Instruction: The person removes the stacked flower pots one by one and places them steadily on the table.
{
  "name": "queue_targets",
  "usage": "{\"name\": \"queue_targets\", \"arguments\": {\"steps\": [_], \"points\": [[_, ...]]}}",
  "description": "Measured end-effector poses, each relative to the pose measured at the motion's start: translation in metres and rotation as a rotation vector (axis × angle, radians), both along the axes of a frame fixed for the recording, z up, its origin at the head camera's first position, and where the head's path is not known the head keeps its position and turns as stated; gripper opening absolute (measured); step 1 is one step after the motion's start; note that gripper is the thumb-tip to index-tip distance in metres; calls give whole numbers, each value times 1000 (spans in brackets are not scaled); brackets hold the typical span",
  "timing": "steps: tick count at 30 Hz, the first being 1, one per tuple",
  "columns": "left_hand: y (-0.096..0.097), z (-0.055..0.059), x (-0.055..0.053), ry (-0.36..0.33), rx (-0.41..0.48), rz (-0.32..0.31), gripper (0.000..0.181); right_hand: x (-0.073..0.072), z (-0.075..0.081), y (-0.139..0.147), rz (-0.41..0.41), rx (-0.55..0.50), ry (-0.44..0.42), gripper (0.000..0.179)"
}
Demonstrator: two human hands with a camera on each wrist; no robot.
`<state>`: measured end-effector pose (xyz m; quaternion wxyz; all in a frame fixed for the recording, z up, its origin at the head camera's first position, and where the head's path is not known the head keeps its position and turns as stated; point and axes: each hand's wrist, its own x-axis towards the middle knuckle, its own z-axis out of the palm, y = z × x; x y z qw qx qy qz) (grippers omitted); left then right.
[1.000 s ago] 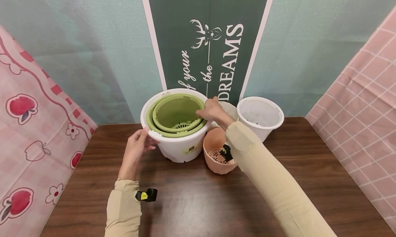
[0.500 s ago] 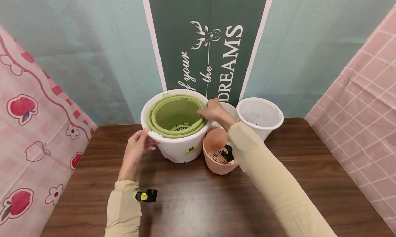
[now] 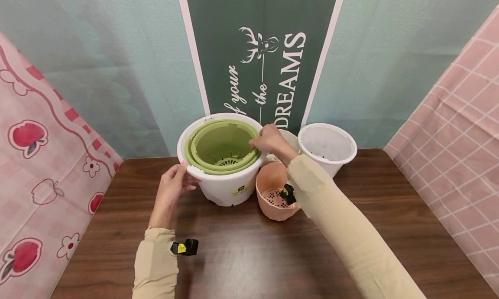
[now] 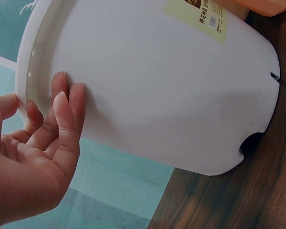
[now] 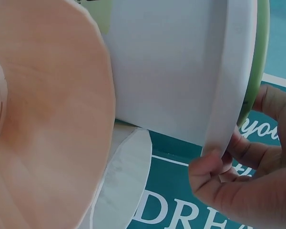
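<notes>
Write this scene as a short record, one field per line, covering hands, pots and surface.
left hand: pinches the big white pot by its rim
right hand: curled at the right side, on green and white rims
nested: two green pots, inside the big white pot
right of nest: peach pot, small white pot
partly hidden: pale pot behind peach pot
surface: brown table
</notes>
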<state>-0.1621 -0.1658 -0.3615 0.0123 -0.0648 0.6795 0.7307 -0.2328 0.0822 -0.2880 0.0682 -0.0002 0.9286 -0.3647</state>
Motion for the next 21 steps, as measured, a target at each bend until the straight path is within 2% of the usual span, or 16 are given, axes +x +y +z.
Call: {"name": "queue_targets", "arguments": {"steps": [5, 16, 21], "points": [[0, 0, 0, 0, 1, 2, 29, 0, 0, -1, -7, 0, -2, 14], [0, 1, 1, -7, -6, -3, 30, 1, 3, 4, -28, -100, -121, 12], [0, 1, 1, -4, 0, -5, 30, 1, 5, 5, -28, -108, -137, 20]]}}
